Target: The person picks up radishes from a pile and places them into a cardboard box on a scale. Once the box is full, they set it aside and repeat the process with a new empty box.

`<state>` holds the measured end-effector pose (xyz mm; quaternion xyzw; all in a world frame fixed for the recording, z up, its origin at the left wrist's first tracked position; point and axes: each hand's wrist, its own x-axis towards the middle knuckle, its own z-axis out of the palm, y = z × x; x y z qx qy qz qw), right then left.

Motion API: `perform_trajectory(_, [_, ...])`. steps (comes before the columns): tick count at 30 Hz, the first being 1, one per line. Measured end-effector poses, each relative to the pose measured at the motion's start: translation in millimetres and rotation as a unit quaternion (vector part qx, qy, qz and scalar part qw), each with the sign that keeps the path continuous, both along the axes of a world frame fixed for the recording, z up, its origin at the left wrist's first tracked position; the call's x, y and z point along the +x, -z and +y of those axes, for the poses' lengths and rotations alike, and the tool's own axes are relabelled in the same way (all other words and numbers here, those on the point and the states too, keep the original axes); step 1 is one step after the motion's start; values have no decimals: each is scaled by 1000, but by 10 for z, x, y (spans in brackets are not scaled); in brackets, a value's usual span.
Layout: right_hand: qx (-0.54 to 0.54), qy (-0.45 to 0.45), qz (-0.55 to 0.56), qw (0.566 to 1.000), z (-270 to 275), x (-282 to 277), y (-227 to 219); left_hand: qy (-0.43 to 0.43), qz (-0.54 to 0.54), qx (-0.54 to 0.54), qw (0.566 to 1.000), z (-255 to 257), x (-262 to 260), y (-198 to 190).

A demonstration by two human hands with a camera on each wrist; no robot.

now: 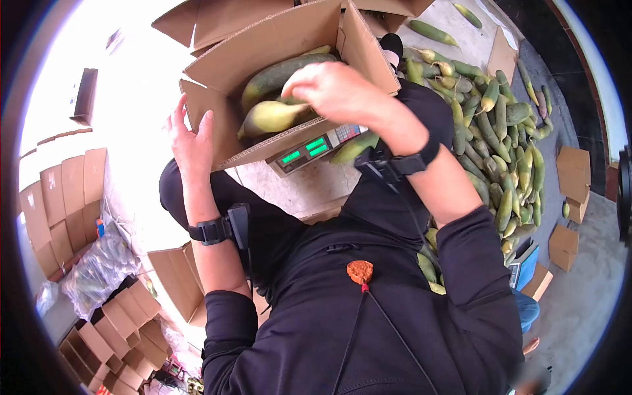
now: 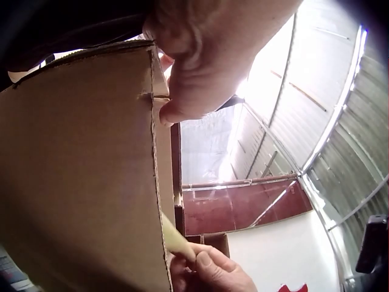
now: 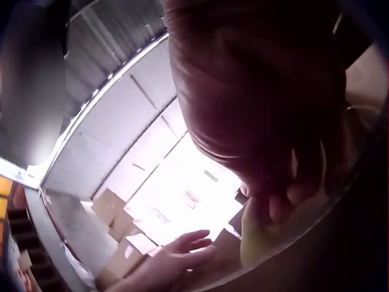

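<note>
My right hand [image 1: 336, 92] reaches into an open cardboard box [image 1: 263, 39] and pinches the tapered end of a pale green radish [image 1: 268, 118]. In the left wrist view, that radish's pale tip [image 2: 176, 238] sits between the right thumb and fingers. A darker green radish [image 1: 283, 74] lies behind it in the box. At the box's left side, my left hand [image 1: 192, 141] stands upright beside the flap, fingers spread and holding nothing. The box rests on a digital scale [image 1: 304, 155] with green lit displays.
A large heap of green radishes [image 1: 500, 145] covers the floor on the right. Small cardboard boxes [image 1: 573, 172] stand beyond it. On the left are stacked cartons [image 1: 66, 187] and a clear plastic bag [image 1: 102, 270]. Another open carton [image 1: 174, 280] stands by my left leg.
</note>
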<state>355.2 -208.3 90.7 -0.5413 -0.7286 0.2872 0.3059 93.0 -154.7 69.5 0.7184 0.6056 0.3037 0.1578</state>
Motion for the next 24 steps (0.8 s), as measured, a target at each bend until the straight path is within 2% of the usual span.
perform_trajectory(1, [-76,29,111,990,-21,114,-26,1,0,-2,1000,2,-2,1])
perform_trajectory(3, [-46,85,115,989,-173,419,-247,-3,-43,-18,999,12,10,10])
perform_trajectory(4, [-30,126,155,979,-278,563,-308,0,-45,-20,999,9,16,16])
perform_trajectory(7, [-42,248,259,933,-665,1020,-331,-2,-45,-17,999,9,5,20])
perform_trajectory(9, [-48,314,242,917,-973,1340,-240,-1,-23,-10,1000,21,14,17])
perform_trajectory(11, [-69,389,262,880,-1313,1589,-68,3,-44,-14,999,24,13,36])
perform_trajectory(13, [-82,427,256,863,-1663,1770,180,-5,-36,-10,999,30,-3,76])
perform_trajectory(15, [-124,488,204,839,-2005,1881,449,3,-36,-9,999,25,5,67])
perform_trajectory(18, [-163,507,109,839,-2562,1997,903,6,-110,-28,994,72,-77,146])
perform_trajectory(19, [-182,514,59,837,-2762,2041,1067,7,-147,-36,988,60,-76,133])
perform_trajectory(21, [-224,525,-62,819,-3162,2072,1352,-5,-120,-11,993,72,-124,144])
perform_trajectory(23, [-260,532,-49,804,-3693,2134,1794,-6,-87,14,996,81,-135,126])
perform_trajectory(24, [-293,530,-35,795,-3887,2145,1958,-10,-108,14,994,69,-125,117])
